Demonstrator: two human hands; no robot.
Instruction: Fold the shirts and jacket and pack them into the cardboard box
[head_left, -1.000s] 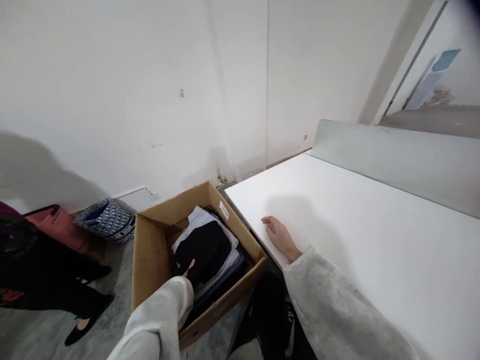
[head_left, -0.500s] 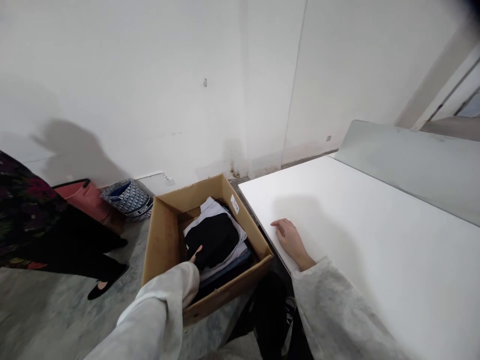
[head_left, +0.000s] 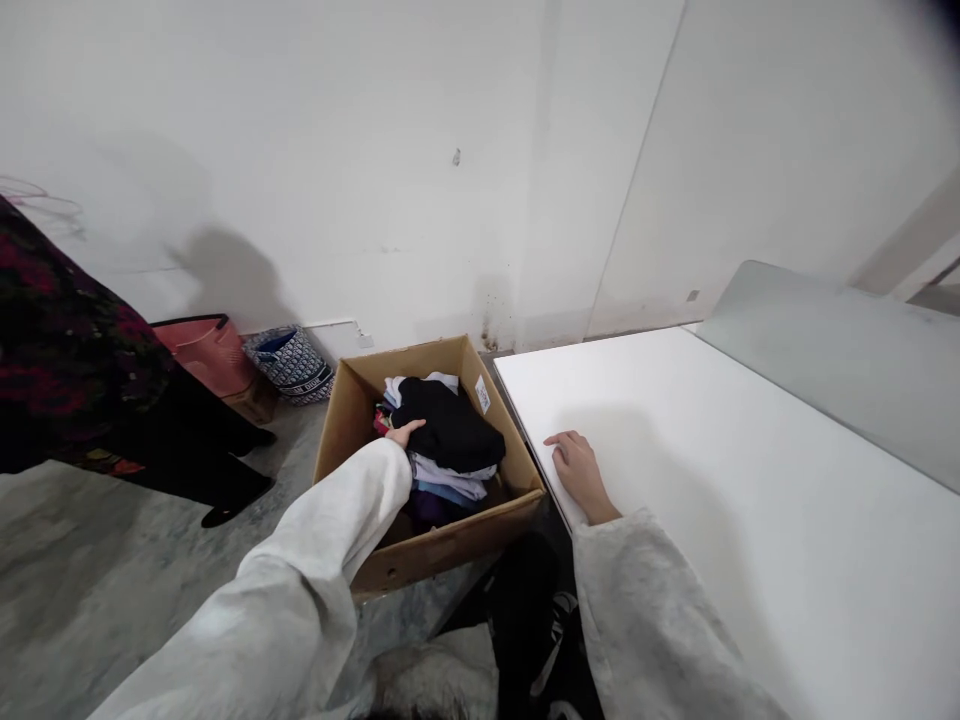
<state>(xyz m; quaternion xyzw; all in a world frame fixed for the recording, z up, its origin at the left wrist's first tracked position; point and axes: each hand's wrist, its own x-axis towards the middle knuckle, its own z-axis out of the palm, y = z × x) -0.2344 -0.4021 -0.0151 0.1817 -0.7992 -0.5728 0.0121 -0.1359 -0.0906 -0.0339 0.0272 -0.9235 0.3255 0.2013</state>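
Inside the cardboard box (head_left: 409, 560), my left hand (head_left: 407, 433) is at the left side of a black folded garment (head_left: 450, 425). Its thumb lies on top of the cloth and the other fingers are hidden beneath, so the hand is closed on the garment's edge. Under the black cloth are light lavender and blue folded clothes (head_left: 454, 482), and a dark purple piece (head_left: 431, 508) shows lower down. My right hand (head_left: 576, 475) rests on the white table (head_left: 720, 430) near its left edge, fingers loosely stretched, holding nothing.
A person in a floral top and black trousers (head_left: 195, 430) stands at the left. Along the wall sit a pink basket (head_left: 206, 355) and a blue patterned bag (head_left: 294, 365). A grey panel (head_left: 832, 340) borders the table's far right side.
The view has turned a little to the left. My left hand and the black garment have shifted toward the box's far side, and more folded clothes show beneath. My right hand stays on the table.
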